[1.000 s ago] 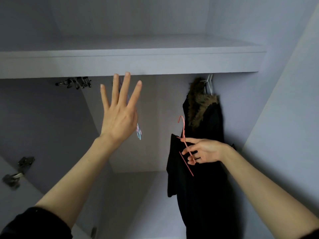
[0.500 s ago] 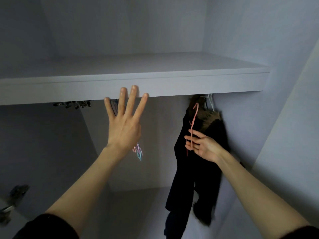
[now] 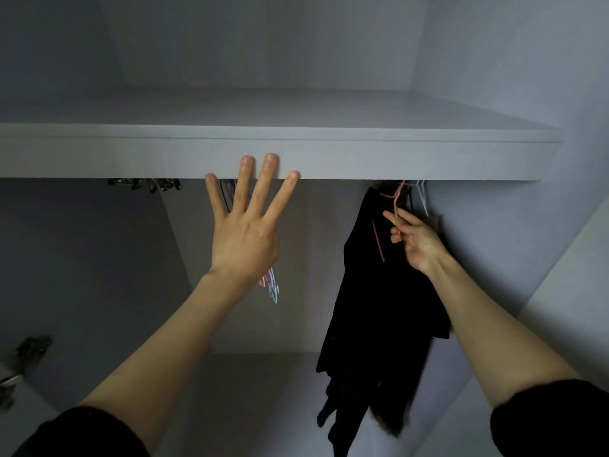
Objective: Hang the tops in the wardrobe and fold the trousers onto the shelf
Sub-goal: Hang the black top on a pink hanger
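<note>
black top on its pink hanger now lifted to the rail, nearly hung

the shelf fills the upper view; under its edge, where the rail must sit unseen, the black top has risen from lower down a second ago, so the hook looks about to catch. the left hand has climbed too, fingers straight and spread wide, tips at the shelf's front edge, holding nothing. the right hand pinches the neck of the pink hanger, beside the fur-collared coat. spare hangers dangle behind.
</note>
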Tool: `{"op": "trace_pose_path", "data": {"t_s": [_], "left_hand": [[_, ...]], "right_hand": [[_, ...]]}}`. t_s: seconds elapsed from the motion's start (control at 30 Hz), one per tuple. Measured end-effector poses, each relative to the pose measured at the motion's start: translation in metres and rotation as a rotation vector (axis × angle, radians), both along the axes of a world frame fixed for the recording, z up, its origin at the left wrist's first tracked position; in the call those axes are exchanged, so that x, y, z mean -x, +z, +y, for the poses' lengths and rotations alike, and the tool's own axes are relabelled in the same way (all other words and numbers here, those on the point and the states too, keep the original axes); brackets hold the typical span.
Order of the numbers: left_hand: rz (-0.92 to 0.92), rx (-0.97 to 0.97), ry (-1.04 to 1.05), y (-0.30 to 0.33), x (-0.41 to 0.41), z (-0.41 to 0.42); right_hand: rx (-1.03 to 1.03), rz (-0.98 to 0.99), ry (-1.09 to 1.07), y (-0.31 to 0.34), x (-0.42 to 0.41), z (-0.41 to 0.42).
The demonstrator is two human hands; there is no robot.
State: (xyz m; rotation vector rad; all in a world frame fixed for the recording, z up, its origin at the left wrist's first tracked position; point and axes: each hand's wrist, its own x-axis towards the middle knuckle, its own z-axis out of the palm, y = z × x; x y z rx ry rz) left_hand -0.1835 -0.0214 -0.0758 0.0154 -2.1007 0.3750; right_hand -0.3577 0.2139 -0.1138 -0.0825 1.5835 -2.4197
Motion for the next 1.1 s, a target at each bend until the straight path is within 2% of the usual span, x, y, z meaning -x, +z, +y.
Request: {"op": "trace_pose_path", "data": {"t_s": [0.17,0.37,0.47,0.67,0.8,0.87,0.93,1.0,1.03,1.1], "left_hand": [[0.034,0.002,0.030,-0.002,0.004,0.001],[0.023,-0.004,0.057,-0.004,0.005,0.001],[0.016,-0.003,0.065,-0.003,0.005,0.001],[-0.011,-0.012,0.065,-0.003,0.004,0.001],[-0.022,-0.014,0.087,-0.003,0.004,0.002],[-0.036,-0.019,0.102,-0.003,0.004,0.003],[-0.055,-0.027,0.116,-0.003,0.003,0.004],[-0.076,-0.036,0.122,-0.002,0.001,0.006],[-0.082,-0.045,0.122,-0.002,0.000,0.007],[-0.089,-0.079,0.121,-0.001,-0.002,0.011]], "right_hand": [[-0.028,0.094,0.004,0.013,0.021,0.013],[-0.054,0.100,-0.020,0.023,0.049,0.007],[-0.093,0.063,-0.102,0.024,0.061,0.001],[-0.343,0.016,-0.407,0.010,0.079,-0.002],[-0.344,0.024,-0.415,0.010,0.087,-0.001],[-0.516,0.091,-0.447,0.009,0.084,-0.003],[-0.910,0.285,-0.436,0.004,0.074,-0.003],[-1.262,0.495,-0.294,-0.003,0.063,-0.003],[-1.369,0.534,-0.217,-0.004,0.060,-0.003],[-1.414,0.520,-0.151,0.000,0.051,-0.005]]}}
